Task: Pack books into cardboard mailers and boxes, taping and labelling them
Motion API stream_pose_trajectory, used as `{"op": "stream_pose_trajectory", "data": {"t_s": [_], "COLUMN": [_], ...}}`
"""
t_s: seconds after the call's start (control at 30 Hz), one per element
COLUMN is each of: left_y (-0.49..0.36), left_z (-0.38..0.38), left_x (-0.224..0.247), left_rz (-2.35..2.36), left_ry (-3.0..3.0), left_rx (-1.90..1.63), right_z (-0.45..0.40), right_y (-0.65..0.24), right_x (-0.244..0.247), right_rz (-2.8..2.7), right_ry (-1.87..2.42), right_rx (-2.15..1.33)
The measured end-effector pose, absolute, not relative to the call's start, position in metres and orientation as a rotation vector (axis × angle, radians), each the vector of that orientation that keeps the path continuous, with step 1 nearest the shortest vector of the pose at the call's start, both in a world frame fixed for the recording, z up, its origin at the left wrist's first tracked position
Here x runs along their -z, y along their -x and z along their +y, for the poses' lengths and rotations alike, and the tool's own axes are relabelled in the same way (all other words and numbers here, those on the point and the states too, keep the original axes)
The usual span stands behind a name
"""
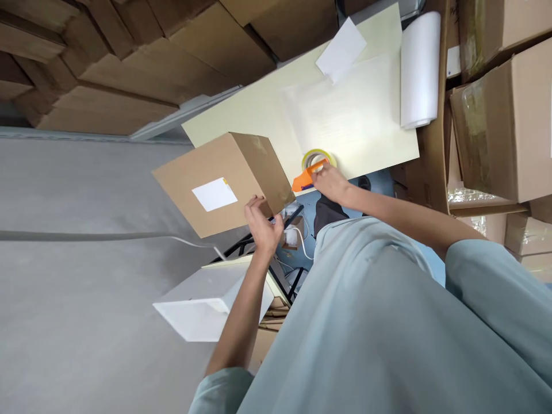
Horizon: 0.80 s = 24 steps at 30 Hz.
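A closed cardboard box (215,172) with a white label (214,194) on its side stands at the left end of the pale table. My left hand (264,227) rests against the box's near lower edge, fingers apart, holding nothing. To the right of the box, my right hand (331,183) grips an orange tape dispenser (304,179) at the table's near edge. The dispenser carries a roll of tape with a yellow rim (330,157).
A bubble-wrap roll (420,69) lies at the table's (366,138) right end, and a white paper (341,49) near its back. Stacked cartons (487,132) stand at right and behind. A white box (194,313) is at lower left, with cables below the table.
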<state>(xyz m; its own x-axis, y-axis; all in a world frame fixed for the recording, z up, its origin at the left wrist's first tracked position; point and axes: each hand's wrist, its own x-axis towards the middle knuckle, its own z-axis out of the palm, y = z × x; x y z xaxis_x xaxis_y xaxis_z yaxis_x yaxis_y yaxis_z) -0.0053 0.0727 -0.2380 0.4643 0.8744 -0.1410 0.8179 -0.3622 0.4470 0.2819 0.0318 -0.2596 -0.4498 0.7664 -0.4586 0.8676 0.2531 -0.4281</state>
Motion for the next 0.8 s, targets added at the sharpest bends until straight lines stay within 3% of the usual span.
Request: {"op": "stream_pose_trajectory", "data": {"t_s": [0.13,0.37,0.8], "left_y": [-0.037,-0.108,-0.032], "left_z": [0.126,0.234,0.131], "left_x": [0.24,0.313,0.295], "left_rz": [1.622,1.757,1.317], "left_ry": [-2.212,-2.024,-2.249], "left_rx": [-0.37,-0.403,-0.293], "right_z": [0.018,0.002,-0.02], "right_y": [-0.265,-0.265,-0.203], "right_x": [0.251,0.271,0.265], "right_rz": [2.191,2.163,2.302], "right_ry": [-1.762,-1.918,-1.546], "right_rx": [0.831,0.853,1.098]}}
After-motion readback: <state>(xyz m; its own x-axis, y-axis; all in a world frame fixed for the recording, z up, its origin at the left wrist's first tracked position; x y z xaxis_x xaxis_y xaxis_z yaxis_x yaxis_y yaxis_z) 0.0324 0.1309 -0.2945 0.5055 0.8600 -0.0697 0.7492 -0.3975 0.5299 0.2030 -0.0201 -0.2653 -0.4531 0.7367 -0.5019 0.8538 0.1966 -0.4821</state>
